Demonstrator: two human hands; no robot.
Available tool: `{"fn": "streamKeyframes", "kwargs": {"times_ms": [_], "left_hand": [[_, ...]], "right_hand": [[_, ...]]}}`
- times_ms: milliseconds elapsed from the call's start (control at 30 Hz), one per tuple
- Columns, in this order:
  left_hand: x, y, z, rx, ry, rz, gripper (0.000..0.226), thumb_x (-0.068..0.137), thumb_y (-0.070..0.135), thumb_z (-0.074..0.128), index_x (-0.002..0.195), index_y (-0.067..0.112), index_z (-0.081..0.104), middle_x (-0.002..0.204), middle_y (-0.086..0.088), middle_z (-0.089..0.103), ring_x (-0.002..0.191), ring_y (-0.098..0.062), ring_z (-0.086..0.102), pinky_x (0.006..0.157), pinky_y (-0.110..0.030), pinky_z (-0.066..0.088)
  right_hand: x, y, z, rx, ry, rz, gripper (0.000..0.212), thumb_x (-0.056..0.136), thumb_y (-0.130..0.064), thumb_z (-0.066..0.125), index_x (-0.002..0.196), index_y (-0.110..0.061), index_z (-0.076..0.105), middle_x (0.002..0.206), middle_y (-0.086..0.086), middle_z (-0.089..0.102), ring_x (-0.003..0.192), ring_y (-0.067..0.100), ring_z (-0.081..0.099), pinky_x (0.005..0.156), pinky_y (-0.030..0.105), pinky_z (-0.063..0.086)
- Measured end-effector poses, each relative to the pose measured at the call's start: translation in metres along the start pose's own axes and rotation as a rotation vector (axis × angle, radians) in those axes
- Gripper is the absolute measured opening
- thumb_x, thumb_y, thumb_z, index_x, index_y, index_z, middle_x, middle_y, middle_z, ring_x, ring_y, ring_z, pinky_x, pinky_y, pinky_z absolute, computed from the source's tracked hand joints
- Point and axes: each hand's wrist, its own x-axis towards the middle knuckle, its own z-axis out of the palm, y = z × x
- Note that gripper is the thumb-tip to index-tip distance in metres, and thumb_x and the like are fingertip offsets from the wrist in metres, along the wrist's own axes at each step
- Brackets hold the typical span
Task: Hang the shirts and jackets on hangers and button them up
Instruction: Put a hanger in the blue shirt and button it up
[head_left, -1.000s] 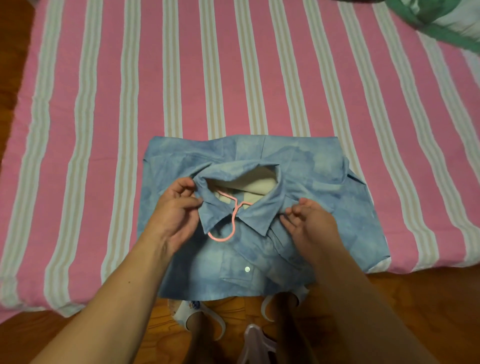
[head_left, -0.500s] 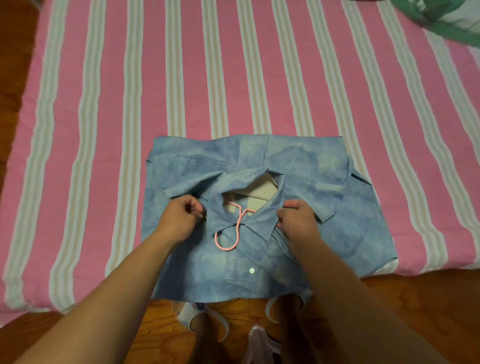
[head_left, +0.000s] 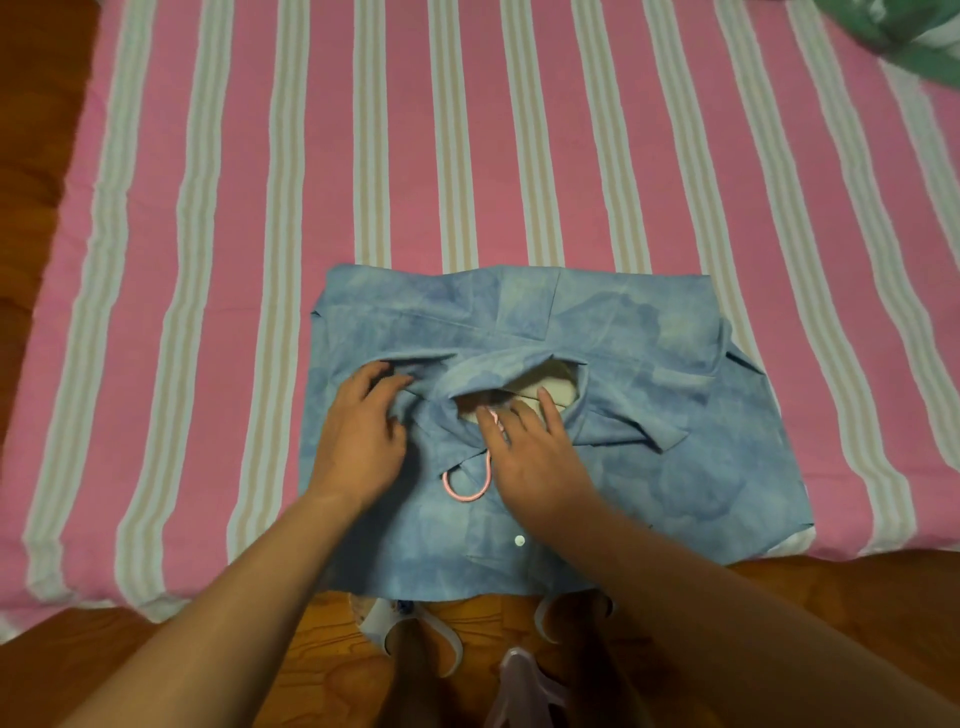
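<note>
Dim warm indoor light, soft shadows, slight motion blur, wide-angle bowing at edges

Both bare arms reach up from the bottom of the frame. The left hand (head_left: 358, 441) lies flat, fingers spread. The right hand (head_left: 535, 462) lies flat too, fingers straight.

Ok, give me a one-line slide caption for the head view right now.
Both hands, left and right, rest on the collar of a blue shirt on a striped bed, pink hanger hook protruding.
</note>
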Motion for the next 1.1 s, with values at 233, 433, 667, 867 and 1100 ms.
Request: {"fn": "streamKeyframes", "kwargs": {"times_ms": [233, 433, 667, 867, 1100], "left_hand": [[0.013, -0.018, -0.04, 0.244, -0.131, 0.17, 0.077, 0.081, 0.008, 0.07, 0.153, 0.013, 0.042, 0.16, -0.018, 0.031, 0.146, -0.038, 0.032, 0.116, -0.055, 0.034], [0.033, 0.069, -0.156, 0.133, 0.142, 0.349, 0.034, 0.088, 0.019, 0.058, 0.12, 0.009, 0.062, 0.133, -0.011, 0.055, 0.125, -0.036, 0.05, 0.106, -0.045, 0.04], [0.001, 0.232, -0.3, -0.206, -0.032, 0.531, 0.041, 0.096, 0.052, 0.048, 0.131, 0.03, 0.054, 0.129, 0.012, 0.051, 0.119, -0.008, 0.053, 0.096, -0.031, 0.046], [-0.031, 0.286, -0.319, 0.292, 0.029, 0.546, 0.045, 0.088, 0.031, 0.056, 0.132, 0.035, 0.049, 0.117, 0.001, 0.067, 0.102, -0.031, 0.064, 0.077, -0.044, 0.053], [-0.022, 0.307, -0.343, 0.062, -0.253, 0.312, 0.039, 0.103, 0.043, 0.054, 0.084, 0.011, 0.065, 0.069, -0.006, 0.062, 0.061, -0.016, 0.054, 0.061, -0.037, 0.043]], "right_hand": [[-0.001, 0.009, -0.065, 0.229, 0.354, 0.083, 0.024, 0.087, -0.01, 0.069, 0.11, -0.017, 0.068, 0.086, -0.004, 0.064, 0.085, 0.02, 0.063, 0.12, 0.046, 0.017], [0.005, 0.03, -0.26, 0.349, 0.477, 0.144, 0.01, 0.094, -0.02, 0.067, 0.096, -0.03, 0.07, 0.089, -0.01, 0.067, 0.096, 0.012, 0.061, 0.121, 0.042, 0.015], [-0.053, 0.008, -0.426, 0.165, 0.361, -0.033, 0.017, 0.082, -0.018, 0.077, 0.096, -0.028, 0.075, 0.085, -0.002, 0.062, 0.092, 0.014, 0.057, 0.122, 0.039, 0.014], [-0.067, 0.007, -0.461, 0.167, 0.567, -0.053, 0.009, 0.09, -0.019, 0.069, 0.097, -0.021, 0.074, 0.089, 0.001, 0.056, 0.091, 0.018, 0.054, 0.124, 0.038, 0.015], [-0.083, 0.048, -0.472, 0.399, 0.455, -0.193, 0.018, 0.097, -0.03, 0.058, 0.112, -0.021, 0.063, 0.115, -0.002, 0.05, 0.106, 0.017, 0.053, 0.089, 0.042, 0.052]]}}
